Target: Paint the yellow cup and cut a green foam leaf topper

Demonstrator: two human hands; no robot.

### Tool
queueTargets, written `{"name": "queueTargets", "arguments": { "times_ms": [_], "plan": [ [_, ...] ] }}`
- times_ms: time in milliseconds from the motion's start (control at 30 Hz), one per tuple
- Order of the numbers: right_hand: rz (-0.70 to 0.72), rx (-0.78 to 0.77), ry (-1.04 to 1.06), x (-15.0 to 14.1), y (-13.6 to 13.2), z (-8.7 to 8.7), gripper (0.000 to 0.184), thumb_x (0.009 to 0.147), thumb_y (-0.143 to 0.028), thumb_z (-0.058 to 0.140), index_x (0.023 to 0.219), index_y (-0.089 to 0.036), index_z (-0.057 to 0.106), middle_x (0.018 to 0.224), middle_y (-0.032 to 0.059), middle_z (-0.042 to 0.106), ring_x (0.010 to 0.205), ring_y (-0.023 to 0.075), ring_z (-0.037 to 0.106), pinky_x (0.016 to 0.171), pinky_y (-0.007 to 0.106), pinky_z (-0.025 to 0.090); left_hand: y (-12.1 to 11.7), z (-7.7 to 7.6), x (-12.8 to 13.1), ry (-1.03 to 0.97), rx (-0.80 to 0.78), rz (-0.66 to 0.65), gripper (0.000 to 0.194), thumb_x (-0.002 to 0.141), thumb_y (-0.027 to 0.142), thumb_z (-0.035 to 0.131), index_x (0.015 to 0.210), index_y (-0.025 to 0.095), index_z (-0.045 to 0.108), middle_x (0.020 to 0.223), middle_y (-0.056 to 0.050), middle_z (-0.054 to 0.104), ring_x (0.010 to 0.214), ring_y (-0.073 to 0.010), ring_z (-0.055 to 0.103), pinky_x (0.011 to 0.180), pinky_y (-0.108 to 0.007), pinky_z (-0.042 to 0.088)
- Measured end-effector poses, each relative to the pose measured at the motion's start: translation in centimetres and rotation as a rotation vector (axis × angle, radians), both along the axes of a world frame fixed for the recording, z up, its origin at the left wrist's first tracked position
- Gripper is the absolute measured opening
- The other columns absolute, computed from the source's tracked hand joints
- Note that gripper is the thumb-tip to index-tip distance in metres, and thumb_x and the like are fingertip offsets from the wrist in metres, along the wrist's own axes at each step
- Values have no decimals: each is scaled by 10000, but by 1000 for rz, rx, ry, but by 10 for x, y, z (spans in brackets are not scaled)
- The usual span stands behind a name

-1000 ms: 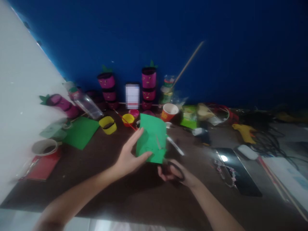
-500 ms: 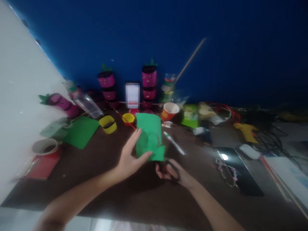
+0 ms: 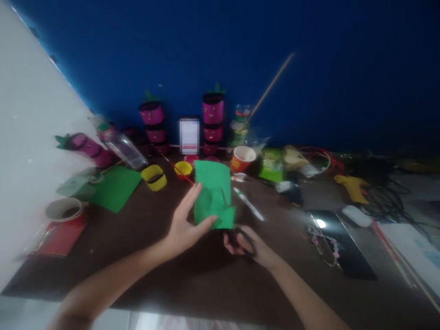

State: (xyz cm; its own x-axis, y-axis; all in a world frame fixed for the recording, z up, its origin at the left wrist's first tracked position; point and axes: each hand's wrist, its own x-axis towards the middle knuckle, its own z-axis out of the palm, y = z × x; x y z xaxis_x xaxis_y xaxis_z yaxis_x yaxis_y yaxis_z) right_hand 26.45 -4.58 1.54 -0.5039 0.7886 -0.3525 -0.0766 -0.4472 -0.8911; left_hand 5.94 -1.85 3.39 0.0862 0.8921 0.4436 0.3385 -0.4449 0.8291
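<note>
A green sheet, paper or felt (image 3: 209, 183), is held up over the middle of the table by my left hand (image 3: 187, 222). The thumb lies on its near face, the other fingers along its left edge and behind. My right hand (image 3: 249, 245) is closed round the dark handles of a pair of scissors (image 3: 252, 245) at the sheet's lower right corner. One blade shows in front of the sheet, where a cut flap stands out at the right edge. A white marker (image 3: 248, 204) with a green end lies just right of the sheet.
Behind stand purple segmented figures (image 3: 213, 119), a phone (image 3: 189, 136) and a red paper cup (image 3: 243, 158). Yellow rings (image 3: 153, 178), another green sheet (image 3: 117, 188) and a plastic bottle (image 3: 125, 149) lie left. At right are a yellow glue gun (image 3: 352, 188), cables and a black tablet-like slab (image 3: 354, 250).
The scissor blade in front of the green sheet has shifted slightly and shows more clearly. Both hands are in nearly the same place.
</note>
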Motion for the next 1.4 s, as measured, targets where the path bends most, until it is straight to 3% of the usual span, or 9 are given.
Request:
{"name": "queueTargets", "arguments": {
  "times_ms": [333,567,833,1133,1400],
  "plan": [
    [-14,-37,-34,-4,1,5,624,607,-722,643,767,-122,580,635,12,527,574,88,469,530,209,311,0,-5,2,13,46,47,767,726,311,725,1400,279,360,1396,-95,481,1277,-255,457,1049,-391,403],
    [-31,19,-59,-6,3,4,603,616,-716,642,756,-135,565,614,-1,506,565,91,452,527,218,320,0,0,3,-44,-69,-29,477,755,285,692,1217,236,586,1295,-88,575,1146,-239,579,952,-379,493],
    [-52,118,-136,-4,2,-3,583,663,-719,593,754,-144,562,615,-4,501,560,103,454,548,235,361,2,-1,3,-67,-103,-39,520,740,279,706,1238,222,568,1280,-100,581,1134,-235,583,942,-377,497],
    [14,233,-247,-2,9,12,600,674,-749,545,650,-149,534,557,-10,484,525,96,417,530,234,341,3,2,1,-37,-75,-42,533,731,291,716,1240,232,568,1268,-92,595,1124,-230,592,935,-358,504],
    [21,241,-270,1,11,12,631,640,-775,546,633,-145,536,549,-9,480,516,95,416,522,233,356,4,5,0,-19,-73,-69,544,725,281,718,1246,237,564,1260,-87,603,1127,-236,590,944,-376,496]
  ]
}}
